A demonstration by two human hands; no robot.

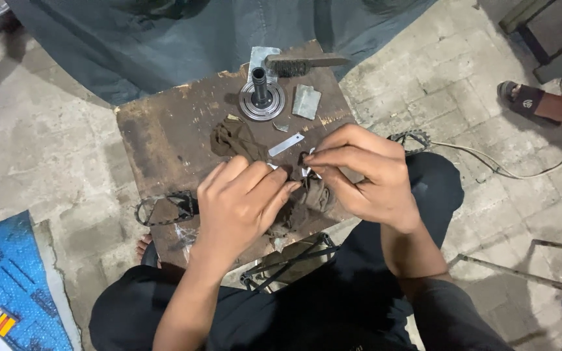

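Both hands meet at the middle of the worn wooden bench (164, 136). The right hand (365, 175) pinches a small dark metal part (306, 164) in closed fingers; the left hand (242, 201) curls shut on a brown rag (310, 198). A flanged hub (263, 101) stands at 12 o'clock, a blue packet (8, 286) at 8 o'clock.

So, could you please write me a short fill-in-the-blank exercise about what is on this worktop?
1. The wire brush lies at the ____ edge of the wooden board.
2. The round metal hub stands with its shaft pointing ____.
3. Both the left hand and the right hand work over a dirty brown ____.

Missing words: far; up; rag
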